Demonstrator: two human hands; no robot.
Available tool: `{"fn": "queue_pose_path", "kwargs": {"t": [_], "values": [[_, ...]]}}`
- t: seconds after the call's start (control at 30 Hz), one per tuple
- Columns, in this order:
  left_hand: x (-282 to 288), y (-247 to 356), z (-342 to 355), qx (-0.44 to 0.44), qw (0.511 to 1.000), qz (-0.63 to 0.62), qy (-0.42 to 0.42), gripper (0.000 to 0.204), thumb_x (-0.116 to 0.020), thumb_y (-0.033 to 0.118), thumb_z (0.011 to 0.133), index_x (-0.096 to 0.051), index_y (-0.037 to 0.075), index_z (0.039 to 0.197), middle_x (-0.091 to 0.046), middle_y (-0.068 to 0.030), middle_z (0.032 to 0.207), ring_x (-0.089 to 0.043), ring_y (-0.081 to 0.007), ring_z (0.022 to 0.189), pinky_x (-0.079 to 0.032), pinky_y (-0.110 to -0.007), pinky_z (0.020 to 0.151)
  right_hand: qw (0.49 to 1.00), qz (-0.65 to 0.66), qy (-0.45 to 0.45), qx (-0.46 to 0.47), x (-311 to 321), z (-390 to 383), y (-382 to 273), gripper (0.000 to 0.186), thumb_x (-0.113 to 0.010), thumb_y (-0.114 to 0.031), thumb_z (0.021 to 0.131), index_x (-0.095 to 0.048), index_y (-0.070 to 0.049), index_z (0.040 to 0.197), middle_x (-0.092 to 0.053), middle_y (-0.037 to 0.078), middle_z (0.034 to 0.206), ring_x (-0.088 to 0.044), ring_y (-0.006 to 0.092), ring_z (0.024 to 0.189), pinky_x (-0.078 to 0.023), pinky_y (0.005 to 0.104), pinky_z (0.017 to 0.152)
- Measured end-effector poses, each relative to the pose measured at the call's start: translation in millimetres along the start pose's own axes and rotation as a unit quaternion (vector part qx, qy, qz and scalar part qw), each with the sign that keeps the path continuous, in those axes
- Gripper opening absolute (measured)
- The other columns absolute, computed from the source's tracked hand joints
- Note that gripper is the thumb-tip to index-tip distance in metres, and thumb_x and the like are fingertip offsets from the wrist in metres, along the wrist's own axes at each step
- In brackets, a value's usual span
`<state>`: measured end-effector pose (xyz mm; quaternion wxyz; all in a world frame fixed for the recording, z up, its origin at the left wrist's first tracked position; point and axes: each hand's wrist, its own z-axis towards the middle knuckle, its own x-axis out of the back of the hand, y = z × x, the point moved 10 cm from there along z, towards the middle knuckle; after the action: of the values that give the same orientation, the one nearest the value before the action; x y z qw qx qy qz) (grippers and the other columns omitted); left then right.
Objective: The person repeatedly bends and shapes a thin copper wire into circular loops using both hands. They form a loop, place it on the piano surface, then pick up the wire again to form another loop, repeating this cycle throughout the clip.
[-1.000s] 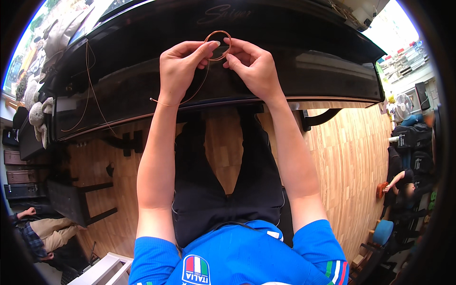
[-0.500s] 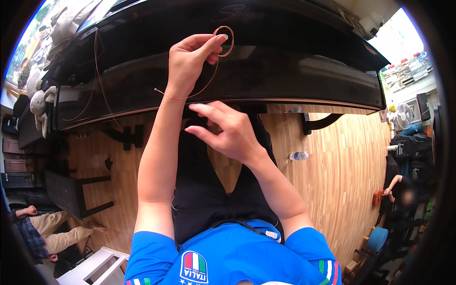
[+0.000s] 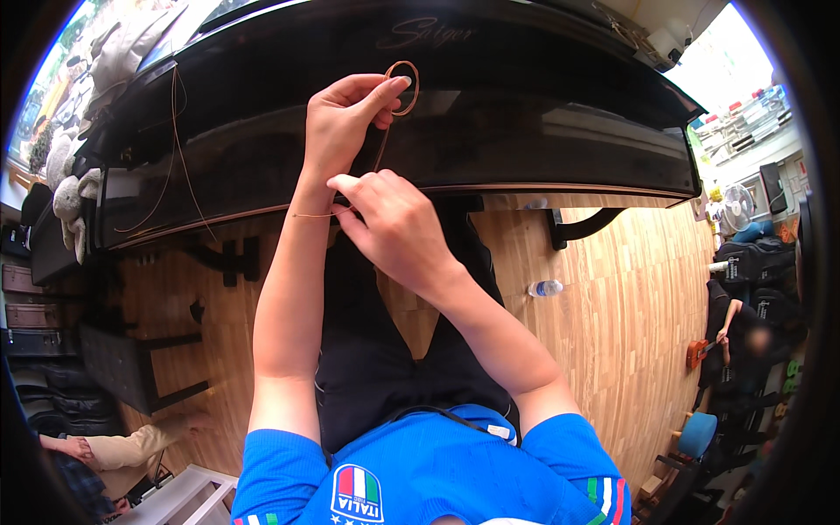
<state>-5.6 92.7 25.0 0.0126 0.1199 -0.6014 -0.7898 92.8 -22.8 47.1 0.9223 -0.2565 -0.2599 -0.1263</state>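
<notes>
My left hand (image 3: pixel 343 122), raised before the black piano (image 3: pixel 560 131), is closed on a thin copper-coloured coil (image 3: pixel 416 92), thumb pressing it against the fingers. A loose length of the same string hangs from the coil and runs across my left forearm to a small end fitting (image 3: pixel 296 214). My right hand (image 3: pixel 394 227) is beside my left wrist, thumb and forefinger apart near that loose length; whether it touches the string is unclear. Thin strands (image 3: pixel 175 131) hang down the piano's left part.
Grey plush toys (image 3: pixel 68 199) sit at the piano's left end, a black bench (image 3: pixel 122 363) below. A bottle (image 3: pixel 545 288) lies on the floor. A seated person (image 3: pixel 131 442) is lower left; another (image 3: pixel 726 332), with an orange stringed instrument (image 3: pixel 697 353), is at right.
My right hand has left the coil and moved down and left to my left wrist, then slightly up toward the loose string. My left hand still holds the coil.
</notes>
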Motion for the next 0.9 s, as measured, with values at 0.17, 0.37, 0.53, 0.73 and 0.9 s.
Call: {"fn": "queue_pose_path", "kwargs": {"t": [0.17, 0.37, 0.53, 0.73, 0.9], "values": [[2.0, 0.7, 1.8, -0.017, 1.0, -0.026, -0.001, 0.025, -0.082, 0.021, 0.085, -0.075, 0.001, 0.097, -0.073, -0.0047, 0.08, -0.065, -0.0073, 0.067, -0.052, -0.021, 0.064, 0.982, 0.161, 0.099, -0.019, 63.6, 5.5, 3.3, 0.013, -0.075, -0.001, 0.085, -0.071, -0.005, 0.097, -0.07, 0.009, 0.091, -0.068, 0.022, 0.072, -0.055, 0.0306, 0.059], [-0.6, 3.3, 2.0, -0.043, 0.999, -0.013, -0.017, 0.022, -0.077, 0.019, 0.09, -0.074, 0.002, 0.102, -0.072, -0.0053, 0.084, -0.068, -0.011, 0.078, -0.054, -0.024, 0.074, 0.862, 0.367, 0.3, -0.181, 122.5, -5.2, 73.6, 0.026, -0.057, -0.016, 0.103, -0.067, 0.004, 0.114, -0.07, 0.017, 0.099, -0.068, 0.015, 0.074, -0.059, 0.0249, 0.061], [-3.2, 1.0, 2.9, -0.023, 0.999, -0.028, -0.028, 0.021, -0.075, 0.017, 0.091, -0.072, 0.001, 0.105, -0.072, -0.0066, 0.084, -0.072, -0.0149, 0.079, -0.059, -0.026, 0.076, 0.84, 0.4, 0.218, -0.295, 99.8, 6.2, 113.2, 0.028, -0.07, -0.019, 0.096, -0.068, 0.004, 0.113, -0.07, 0.007, 0.074, -0.06, 0.0085, 0.06, -0.049, 0.0212, 0.055], [-4.0, 0.2, 1.6, -0.015, 0.998, -0.04, -0.048, 0.023, -0.074, 0.016, 0.091, -0.071, 0.0, 0.107, -0.073, -0.0084, 0.086, -0.073, -0.0171, 0.079, -0.061, -0.028, 0.072, 0.848, 0.375, 0.054, -0.37, 52.6, 17.1, 128.9, 0.023, -0.075, -0.019, 0.091, -0.07, 0.003, 0.093, -0.069, 0.006, 0.071, -0.061, 0.0065, 0.056, -0.051, 0.0198, 0.052], [-5.5, -2.8, 1.1, -0.003, 0.996, -0.053, -0.067, 0.023, -0.074, 0.017, 0.091, -0.072, 0.0, 0.107, -0.074, -0.0098, 0.089, -0.073, -0.0172, 0.078, -0.061, -0.028, 0.07, 0.872, 0.308, 0.056, -0.376, 53.8, 23.3, 130.8, 0.032, -0.075, -0.015, 0.09, -0.065, 0.005, 0.114, -0.066, 0.004, 0.072, -0.061, 0.0063, 0.058, -0.052, 0.0208, 0.053]]}}
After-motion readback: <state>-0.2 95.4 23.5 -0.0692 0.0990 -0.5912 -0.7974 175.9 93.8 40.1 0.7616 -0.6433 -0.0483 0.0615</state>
